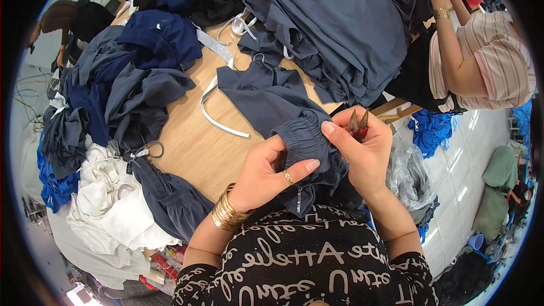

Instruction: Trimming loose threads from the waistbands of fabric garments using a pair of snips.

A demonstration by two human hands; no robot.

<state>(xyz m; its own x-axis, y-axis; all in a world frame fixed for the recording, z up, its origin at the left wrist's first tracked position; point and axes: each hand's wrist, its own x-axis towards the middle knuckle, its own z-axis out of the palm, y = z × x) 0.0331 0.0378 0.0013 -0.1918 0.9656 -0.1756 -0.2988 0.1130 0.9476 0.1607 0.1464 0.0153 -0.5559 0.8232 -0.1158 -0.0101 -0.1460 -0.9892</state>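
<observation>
Both my hands hold a slate-grey garment by its gathered elastic waistband. My left hand is closed on the band's left side, its thumb lying across the cloth. On the other side my right hand pinches the band between thumb and fingers. Tucked in the same hand are small red-handled thread snips, their pointed blades sticking up. The rest of the garment stretches away over the wooden table. Below the band, a bunched part with a small white tag hangs against my front.
A large grey cloth pile covers the table's far side. Navy and grey garments heap at the left, above white cloth. A white strap lies near the middle. At the right stands a person in a striped shirt; clear plastic sits below.
</observation>
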